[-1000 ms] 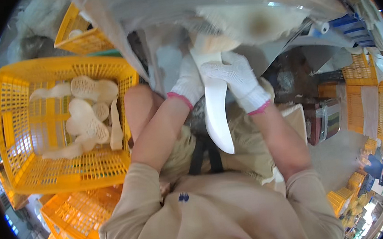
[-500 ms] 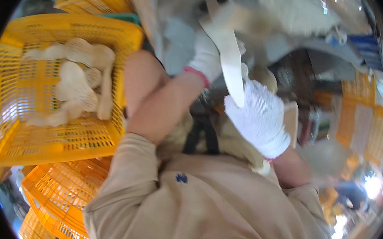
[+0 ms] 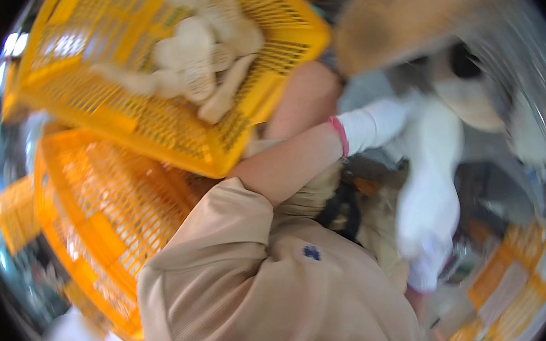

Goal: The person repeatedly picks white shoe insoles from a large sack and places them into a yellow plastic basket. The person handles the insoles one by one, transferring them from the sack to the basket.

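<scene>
A white, shoe-sole-shaped piece (image 3: pixel 428 198) hangs between my gloved hands, smeared by motion. My right hand (image 3: pixel 428 264), in a white knit glove, is closed on its lower end. My left hand (image 3: pixel 379 124), gloved in white with a pink cuff, reaches to its upper end; the fingertips are blurred, so their grip cannot be made out. Just beyond the piece stands a blurred machine part with a rounded pale face (image 3: pixel 469 95) and a dark spot.
At the upper left, a yellow plastic basket (image 3: pixel 146 150) holds several cream sole-shaped pieces (image 3: pixel 196 53). Orange baskets (image 3: pixel 103 219) sit below it. A tan board-like panel (image 3: pixel 402 13) is at the upper right, beside clear plastic sheeting. Yellow crates (image 3: pixel 507 279) stand at the lower right.
My view has swung, shifting the basket and my arms rightward in the picture. The white piece now shows its broad side; my right hand has moved lower, to its bottom end.
</scene>
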`<action>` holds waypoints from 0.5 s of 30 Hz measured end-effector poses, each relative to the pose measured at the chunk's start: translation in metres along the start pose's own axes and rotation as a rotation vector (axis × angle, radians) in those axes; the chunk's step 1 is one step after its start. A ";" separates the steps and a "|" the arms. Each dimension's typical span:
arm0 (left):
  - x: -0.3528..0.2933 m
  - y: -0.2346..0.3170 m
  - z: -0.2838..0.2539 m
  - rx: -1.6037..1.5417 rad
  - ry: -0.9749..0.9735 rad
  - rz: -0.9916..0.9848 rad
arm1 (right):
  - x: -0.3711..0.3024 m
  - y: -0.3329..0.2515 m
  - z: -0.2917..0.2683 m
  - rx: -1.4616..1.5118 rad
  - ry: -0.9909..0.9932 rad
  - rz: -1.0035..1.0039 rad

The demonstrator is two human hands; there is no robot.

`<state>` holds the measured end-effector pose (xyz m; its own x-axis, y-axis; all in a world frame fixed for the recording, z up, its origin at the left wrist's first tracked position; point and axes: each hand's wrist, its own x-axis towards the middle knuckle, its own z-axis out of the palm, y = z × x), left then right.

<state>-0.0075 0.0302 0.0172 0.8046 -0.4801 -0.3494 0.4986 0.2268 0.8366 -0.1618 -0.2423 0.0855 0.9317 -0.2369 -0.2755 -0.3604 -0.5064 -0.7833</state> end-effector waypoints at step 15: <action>-0.196 -0.019 -0.315 0.488 1.532 0.260 | -0.025 0.016 -0.022 -0.722 -0.084 -0.337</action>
<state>-0.0733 0.3869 -0.0631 0.5447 0.8386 -0.0050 0.4016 -0.2556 0.8794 -0.1920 -0.2625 0.0925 0.9857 0.0733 -0.1520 0.0272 -0.9578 -0.2860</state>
